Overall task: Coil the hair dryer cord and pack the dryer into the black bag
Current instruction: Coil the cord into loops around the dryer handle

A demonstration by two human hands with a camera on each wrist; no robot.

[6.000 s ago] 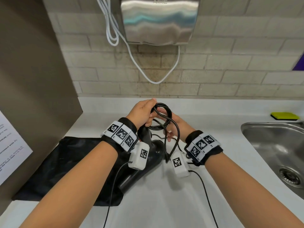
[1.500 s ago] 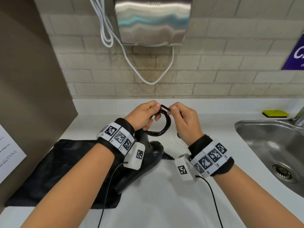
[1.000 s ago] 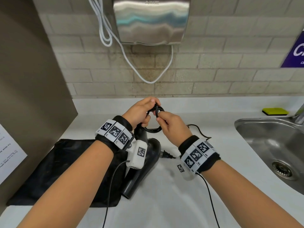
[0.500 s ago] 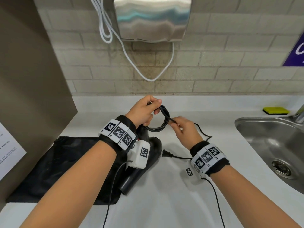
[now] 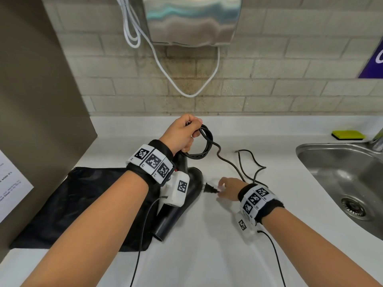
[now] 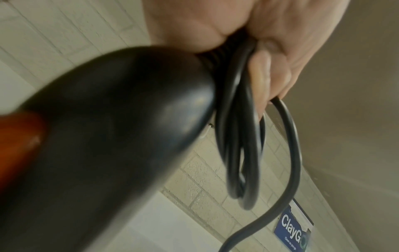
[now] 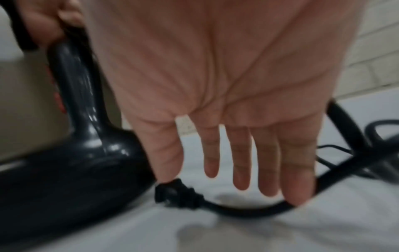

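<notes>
- Left hand (image 5: 182,132) first: our head view shows it curled round the coiled loops of the cord (image 5: 204,141) above the hair dryer (image 5: 182,195), while our right hand (image 5: 227,188) sits low over the tabletop (image 5: 207,255) with its fingers (image 7: 239,162) spread and straight, gripping nothing.
- From the head view we see the black bag (image 5: 68,206) lying flat on the tabletop at the left, with the dryer's body resting across its right edge and the barrel pointing toward us; neither wrist view shows the bag.
- Beyond the bag we make out a sink (image 5: 335,168) at the right and a yellow-green sponge (image 5: 347,135) behind it, seen only from the head.
- Our left wrist view adds what the head view hides: the dryer's handle (image 6: 134,95) and several cord loops (image 6: 239,136) are pressed together in the same grip.
- Loose cord trails from the coil across the tabletop in bends toward the right hand.
- Our right wrist view, though blurred, shows the plug (image 7: 176,196) lying just under the thumb tip, beside the dryer's rear end; we cannot tell whether the thumb touches it.
</notes>
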